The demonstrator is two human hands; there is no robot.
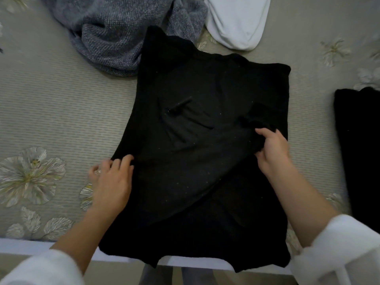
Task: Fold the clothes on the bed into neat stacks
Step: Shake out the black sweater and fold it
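Note:
A black garment (205, 99) lies spread across the middle of the bed, its lower end hanging over the near edge. One sleeve is folded diagonally across its body. My left hand (112, 179) rests at the garment's left edge, with its fingertips curled onto the folded cloth. My right hand (271, 149) pinches a fold of the same black cloth near the right side.
A grey knitted garment (115, 31) lies crumpled at the back left. At the back centre lies a white garment (238, 21). Another black piece of clothing (357, 151) lies along the right edge. The bedspread (51, 112) is grey-green with flower patterns.

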